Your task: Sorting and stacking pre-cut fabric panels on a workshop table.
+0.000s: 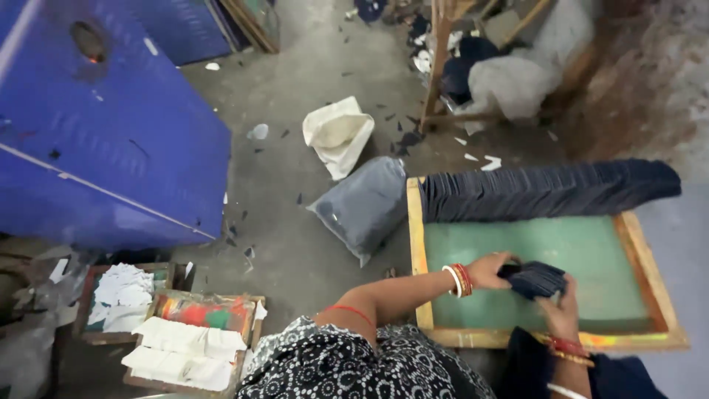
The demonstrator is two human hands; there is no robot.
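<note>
Hands both clamped on small stack of dark fabric pieces (535, 279): left hand (493, 270) grips its left edge, right hand (563, 310) its lower right, above green-topped wooden frame (591, 258).

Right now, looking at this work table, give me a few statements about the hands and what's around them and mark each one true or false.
1. Both hands, the left hand and the right hand, hold a small stack of dark cloth pieces. True.
2. The stack is held over a red board. False: the wood-framed board is green.
3. A long row of dark cloth pieces lies along the board's far edge. True.
4. The grey plastic bag sits on the board. False: it lies on the floor beside it.
5. The wrists are bare. False: both wear bangles.
</note>
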